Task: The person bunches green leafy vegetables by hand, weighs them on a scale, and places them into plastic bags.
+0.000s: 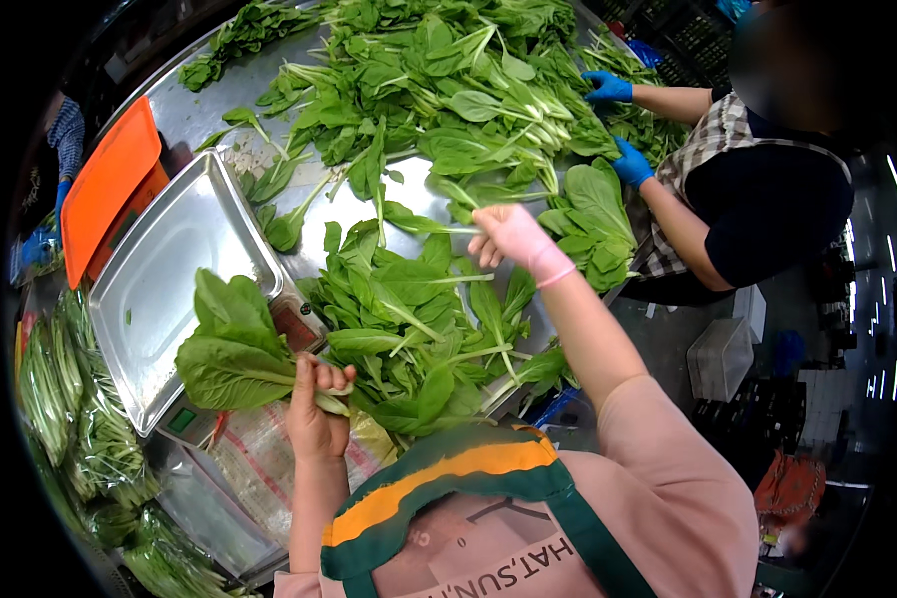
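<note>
My bare left hand is closed round the stems of a small bunch of leafy greens, whose broad leaves spread to the left, over the near edge of a metal tray. My right hand, in a thin pale pink glove, reaches over the steel table with its fingers closed on a pale leafy-green stalk. A loose heap of the same greens lies between my hands. Beyond it is a larger pile.
The tray rests on a scale, with an orange bin behind it. Bagged greens lie at the left. On the right, a co-worker's blue-gloved hands touch the pile. A translucent bin is on the floor.
</note>
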`<state>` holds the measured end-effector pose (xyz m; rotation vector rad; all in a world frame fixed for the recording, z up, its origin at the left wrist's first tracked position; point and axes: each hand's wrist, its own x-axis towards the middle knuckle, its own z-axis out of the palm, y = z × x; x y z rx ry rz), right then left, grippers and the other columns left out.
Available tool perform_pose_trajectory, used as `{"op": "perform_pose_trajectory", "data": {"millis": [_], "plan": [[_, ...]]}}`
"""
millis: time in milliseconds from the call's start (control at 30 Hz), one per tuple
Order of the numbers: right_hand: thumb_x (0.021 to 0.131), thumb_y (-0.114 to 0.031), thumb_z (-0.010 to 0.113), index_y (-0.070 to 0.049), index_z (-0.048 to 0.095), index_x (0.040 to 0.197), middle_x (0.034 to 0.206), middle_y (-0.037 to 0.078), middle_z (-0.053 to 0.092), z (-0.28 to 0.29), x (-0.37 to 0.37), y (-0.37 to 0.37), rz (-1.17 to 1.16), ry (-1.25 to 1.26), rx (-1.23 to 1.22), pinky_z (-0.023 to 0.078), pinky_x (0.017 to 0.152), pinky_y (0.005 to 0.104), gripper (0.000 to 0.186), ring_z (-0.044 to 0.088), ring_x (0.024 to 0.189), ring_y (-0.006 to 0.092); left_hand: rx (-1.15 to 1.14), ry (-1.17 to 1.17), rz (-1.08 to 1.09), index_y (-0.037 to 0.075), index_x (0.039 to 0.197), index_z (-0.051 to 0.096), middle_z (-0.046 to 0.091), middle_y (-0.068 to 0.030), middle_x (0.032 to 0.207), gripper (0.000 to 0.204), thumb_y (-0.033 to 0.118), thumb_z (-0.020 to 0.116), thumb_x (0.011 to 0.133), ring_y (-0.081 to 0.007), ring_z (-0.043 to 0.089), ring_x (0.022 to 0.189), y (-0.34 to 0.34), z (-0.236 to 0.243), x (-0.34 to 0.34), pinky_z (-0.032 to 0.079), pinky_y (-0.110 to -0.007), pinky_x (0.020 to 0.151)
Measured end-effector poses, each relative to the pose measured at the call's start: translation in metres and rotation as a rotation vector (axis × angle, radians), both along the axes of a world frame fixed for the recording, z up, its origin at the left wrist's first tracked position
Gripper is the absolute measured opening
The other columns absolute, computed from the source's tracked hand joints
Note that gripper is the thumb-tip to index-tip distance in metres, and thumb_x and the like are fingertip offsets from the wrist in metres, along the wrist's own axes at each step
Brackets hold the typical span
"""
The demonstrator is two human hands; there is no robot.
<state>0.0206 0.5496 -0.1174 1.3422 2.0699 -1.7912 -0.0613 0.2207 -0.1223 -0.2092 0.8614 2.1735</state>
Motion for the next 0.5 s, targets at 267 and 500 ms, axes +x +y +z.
{"op": "perform_pose_trajectory", "data": {"millis": [267, 500], "plan": [[0.095, -0.028, 0.047, 0.002, 0.057, 0.103, 0.075, 0.010, 0.065, 0.012, 0.020, -0.108, 0.019, 0.516, -0.562, 0.052, 0.053, 0.0274, 0.033, 0.061, 0.054, 0.0174, -0.105, -0.079, -0.075, 0.001, 0.099, 0.055, 0.062, -0.0168, 0.108, 0.022, 0.013, 0.067, 0.083, -0.0249, 0.060, 0.098, 0.033, 0.018, 0.022, 0.049, -0.041, 0.085], [0.088, -0.016, 0.052, -0.001, 0.065, 0.095, 0.089, 0.015, 0.067, -0.014, 0.027, -0.042, 0.469, 0.154, 0.912, 0.053, 0.073, 0.0321, 0.020, 0.065, 0.079, 0.0224, -0.176, 0.167, -0.209, -0.004, 0.118, 0.049, 0.063, -0.0109, 0.097, 0.041, 0.001, 0.065, 0.080, -0.0279, 0.061, 0.098, 0.014, 0.005, 0.018, 0.047, -0.044, 0.091]]}}
